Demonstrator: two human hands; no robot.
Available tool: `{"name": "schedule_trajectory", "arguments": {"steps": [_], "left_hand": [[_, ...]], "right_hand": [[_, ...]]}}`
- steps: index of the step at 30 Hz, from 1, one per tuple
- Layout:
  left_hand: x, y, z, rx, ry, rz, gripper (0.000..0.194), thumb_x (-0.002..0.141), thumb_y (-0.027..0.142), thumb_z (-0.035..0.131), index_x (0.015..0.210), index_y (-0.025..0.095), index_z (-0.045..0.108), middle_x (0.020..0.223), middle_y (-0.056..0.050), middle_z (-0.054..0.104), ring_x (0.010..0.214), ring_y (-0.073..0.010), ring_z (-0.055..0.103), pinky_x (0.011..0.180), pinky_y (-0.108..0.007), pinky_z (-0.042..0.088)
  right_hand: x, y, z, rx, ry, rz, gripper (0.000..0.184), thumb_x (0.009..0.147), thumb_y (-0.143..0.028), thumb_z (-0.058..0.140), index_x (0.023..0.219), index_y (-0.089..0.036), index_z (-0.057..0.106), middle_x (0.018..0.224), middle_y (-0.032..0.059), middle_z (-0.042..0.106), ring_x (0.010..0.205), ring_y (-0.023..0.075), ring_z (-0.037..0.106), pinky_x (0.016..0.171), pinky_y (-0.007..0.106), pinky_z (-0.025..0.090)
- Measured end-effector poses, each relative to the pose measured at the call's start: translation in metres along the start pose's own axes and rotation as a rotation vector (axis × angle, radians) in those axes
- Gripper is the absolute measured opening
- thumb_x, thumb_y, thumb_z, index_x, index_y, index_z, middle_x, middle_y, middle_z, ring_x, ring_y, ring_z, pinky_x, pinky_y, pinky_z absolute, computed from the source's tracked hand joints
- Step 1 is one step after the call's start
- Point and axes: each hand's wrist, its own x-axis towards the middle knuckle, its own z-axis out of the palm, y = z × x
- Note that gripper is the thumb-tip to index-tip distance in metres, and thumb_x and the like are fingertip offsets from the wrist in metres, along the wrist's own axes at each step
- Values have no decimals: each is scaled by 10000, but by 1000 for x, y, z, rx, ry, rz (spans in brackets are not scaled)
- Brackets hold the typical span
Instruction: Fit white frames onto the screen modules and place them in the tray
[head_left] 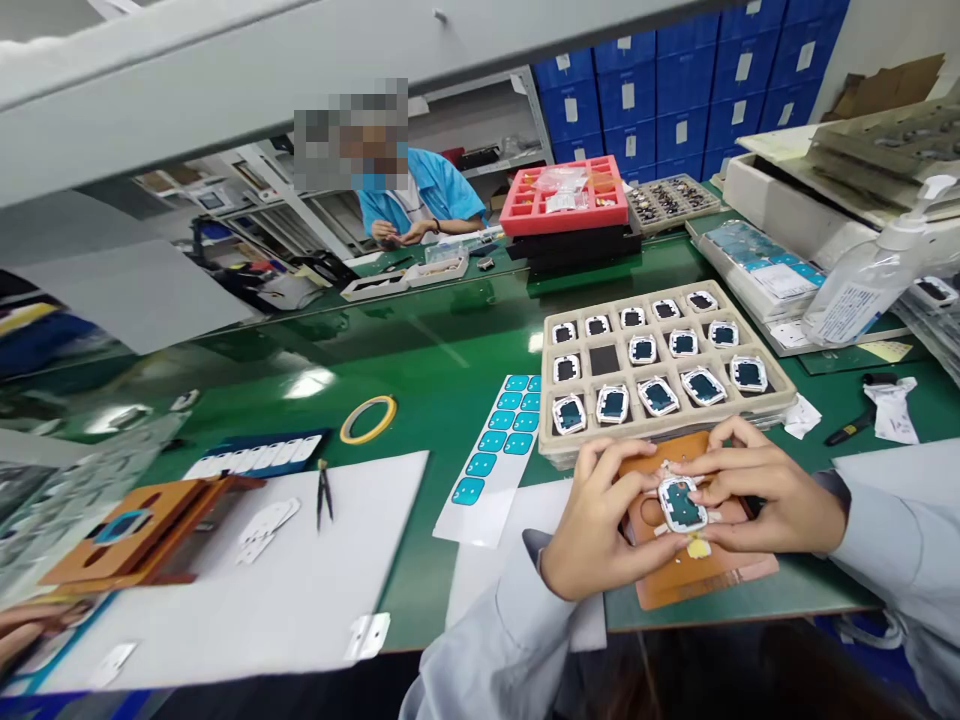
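Note:
Both my hands meet over an orange-brown jig at the near edge of the green table. My left hand curls round the jig's left side with its fingertips on a small white-framed part with a teal face. My right hand pinches the same part from the right and top. A small yellow tab shows just below the part. Right behind the jig stands a beige tray whose pockets hold several similar parts.
A white sheet of teal stickers lies left of the tray, with a yellow tape ring and black tweezers further left. Another orange jig sits far left. A clear pump bottle stands right. A person in blue works across the table.

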Motion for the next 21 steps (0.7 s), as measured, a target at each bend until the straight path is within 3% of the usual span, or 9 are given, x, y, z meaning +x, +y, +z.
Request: {"name": "schedule_trajectory", "arguments": {"steps": [4,8,14,21], "left_hand": [[-4,-6,2,-166,-44,8,603,773,592,721,1245,241,590,1344,-121,458,1237,-311,395,1074,-512,337],[-5,-7,4,-144,-129,87,785,828,693,575,1498,352,346,1433,-114,303,1314,-350,290,1121,-563,238],[-5,-8,8,2,-163,117,889,849,674,549,1561,357,121,1448,-127,225,1277,-368,254,1089,-573,240],[-8,-9,9,54,-140,158,828,883,603,539,1561,324,156,1473,-131,228,1279,-366,253,1082,-546,237]], "right_hand": [[-2,1,4,4,32,25,235,810,-276,739,1004,-211,622,1047,110,709,875,235,492,754,413,482],[-4,1,8,124,43,117,364,809,-382,749,1090,-230,573,938,65,630,878,219,528,740,360,509],[-9,4,11,469,48,312,493,824,-409,757,1230,-264,518,1089,65,524,1038,204,623,894,330,563],[-11,7,8,695,5,440,454,842,-368,748,1237,-293,537,1180,64,610,1133,237,641,958,361,523]]}}
